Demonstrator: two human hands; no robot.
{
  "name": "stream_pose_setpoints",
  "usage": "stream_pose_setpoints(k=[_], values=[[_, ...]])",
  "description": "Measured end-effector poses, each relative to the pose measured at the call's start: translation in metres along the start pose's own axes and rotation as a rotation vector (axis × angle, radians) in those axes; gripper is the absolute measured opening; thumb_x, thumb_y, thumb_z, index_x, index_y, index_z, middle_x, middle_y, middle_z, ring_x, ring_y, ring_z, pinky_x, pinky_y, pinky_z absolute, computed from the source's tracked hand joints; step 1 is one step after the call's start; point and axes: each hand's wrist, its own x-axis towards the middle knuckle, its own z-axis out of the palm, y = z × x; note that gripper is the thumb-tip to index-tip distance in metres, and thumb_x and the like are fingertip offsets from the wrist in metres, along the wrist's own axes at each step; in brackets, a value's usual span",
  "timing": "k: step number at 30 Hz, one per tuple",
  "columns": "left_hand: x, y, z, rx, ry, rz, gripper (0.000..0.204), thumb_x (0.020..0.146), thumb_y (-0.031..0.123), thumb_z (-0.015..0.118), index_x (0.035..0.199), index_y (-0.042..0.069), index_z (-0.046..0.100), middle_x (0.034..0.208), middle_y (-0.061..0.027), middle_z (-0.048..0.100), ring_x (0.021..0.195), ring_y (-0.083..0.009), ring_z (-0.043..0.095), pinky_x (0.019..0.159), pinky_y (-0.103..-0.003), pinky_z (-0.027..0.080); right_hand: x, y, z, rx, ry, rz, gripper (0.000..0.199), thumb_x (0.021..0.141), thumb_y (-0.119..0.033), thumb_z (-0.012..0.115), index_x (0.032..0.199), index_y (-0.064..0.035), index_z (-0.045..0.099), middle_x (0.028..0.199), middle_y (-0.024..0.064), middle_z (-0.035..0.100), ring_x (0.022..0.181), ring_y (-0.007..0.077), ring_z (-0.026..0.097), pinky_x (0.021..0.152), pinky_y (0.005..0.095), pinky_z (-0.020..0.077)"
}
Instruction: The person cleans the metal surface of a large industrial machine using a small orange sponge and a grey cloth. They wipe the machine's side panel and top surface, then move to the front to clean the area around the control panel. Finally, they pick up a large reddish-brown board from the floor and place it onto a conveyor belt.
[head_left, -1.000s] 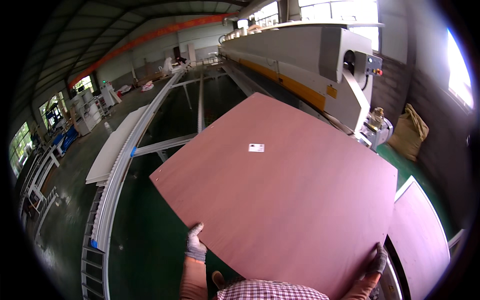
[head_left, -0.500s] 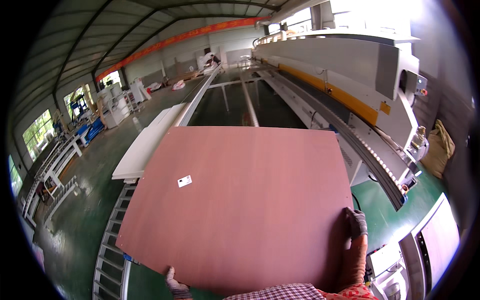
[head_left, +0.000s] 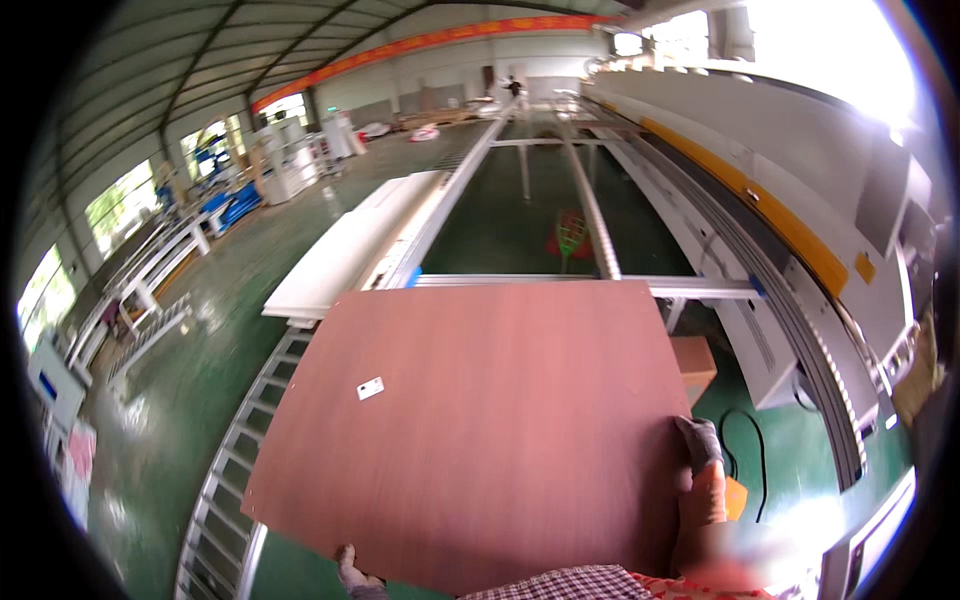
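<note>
your left hand [head_left: 357, 574] and right hand [head_left: 702, 441] grip the panel [head_left: 480, 420], both partly hidden; box [head_left: 697, 362] behind its right edge, contents unclear.

The scene is viewed from the person's head, through the left one of two fisheye cameras worn side by side. The camera is aimed forward and steeply enough downward that the reddish-brown board [head_left: 480, 430] is seen from above, at close range, toward 6 o'clock. The left hand [head_left: 358, 574] is caught near the rim at 7 o'clock, the right hand [head_left: 700, 442] at 4 o'clock. The far wall [head_left: 445, 72] is taken in at 12 o'clock; straight edges are bent outward, and the corners are blacked out.
</note>
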Motion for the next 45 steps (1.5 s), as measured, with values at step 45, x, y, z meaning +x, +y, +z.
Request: stream_pose_setpoints(k=[45], values=[[0.108, -0.054, 0.127, 0.143, -0.136, -0.277, 0.060, 0.089, 0.044, 0.059, 0.137, 0.009, 0.052, 0.136, -0.0134, 0.056, 0.125, -0.0369, 0.050, 0.104, -0.058, 0.040, 0.140, -0.049, 0.084, -0.406, 0.008, -0.022, 0.055, 0.081, -0.040, 0.076, 0.114, 0.0033, 0.064, 0.108, 0.0203, 0.070, 0.103, 0.0357, 0.066, 0.088, 0.0414, 0.0509]])
